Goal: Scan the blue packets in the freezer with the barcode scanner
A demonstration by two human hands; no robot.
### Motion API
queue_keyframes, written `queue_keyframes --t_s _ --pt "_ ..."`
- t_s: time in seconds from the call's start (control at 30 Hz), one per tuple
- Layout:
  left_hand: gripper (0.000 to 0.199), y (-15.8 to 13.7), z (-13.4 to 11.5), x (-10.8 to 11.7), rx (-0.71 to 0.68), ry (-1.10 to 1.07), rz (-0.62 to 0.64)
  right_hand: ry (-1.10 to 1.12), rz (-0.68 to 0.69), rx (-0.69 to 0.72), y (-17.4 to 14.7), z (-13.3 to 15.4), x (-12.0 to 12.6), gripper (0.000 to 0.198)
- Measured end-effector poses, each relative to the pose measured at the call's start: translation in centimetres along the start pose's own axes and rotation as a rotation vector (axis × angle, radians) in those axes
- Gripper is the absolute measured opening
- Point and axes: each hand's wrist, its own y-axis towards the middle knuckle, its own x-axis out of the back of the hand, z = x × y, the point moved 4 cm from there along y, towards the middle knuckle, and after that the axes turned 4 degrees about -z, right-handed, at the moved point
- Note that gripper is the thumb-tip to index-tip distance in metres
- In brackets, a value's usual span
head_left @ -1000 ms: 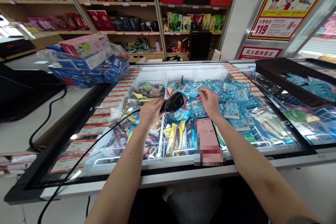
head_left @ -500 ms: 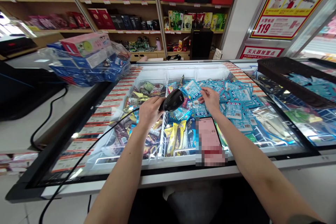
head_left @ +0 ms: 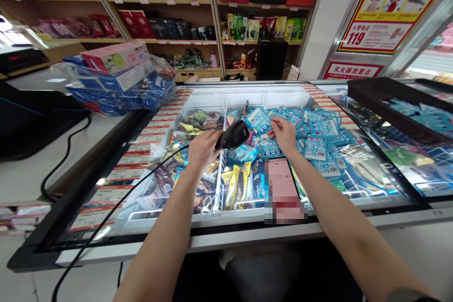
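My left hand is wrapped round a black barcode scanner, whose head points right. A black cable runs from it down to the lower left. My right hand pinches the right edge of a blue packet with a white barcode label, just right of the scanner head. Many similar blue packets lie spread to the right of that hand on the glass top. A phone with a pink screen lies below my right wrist, partly pixelated.
A glass-topped freezer with wrapped ice creams inside lies under my arms. At the left, a pile of blue boxes in plastic stands on its edge. A dark tray rests at right. Stocked shelves rise behind.
Both hands, the scanner and the packet stay almost where they were. The last digits on the phone screen go from 46 to 47.
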Motion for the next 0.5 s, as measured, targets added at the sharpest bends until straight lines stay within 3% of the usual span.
queue_keyframes --t_s 0.3,0.5 --pt "0.037 -0.2 0.5 0.0 0.017 0.019 -0.010 0.038 -0.119 0.071 0.1 2.3 1.2 0.047" --pt "0.036 -0.4 1.5 -0.2 0.081 0.012 -0.035 -0.105 -0.201 0.063 0.4 2.0 3.5 0.043"
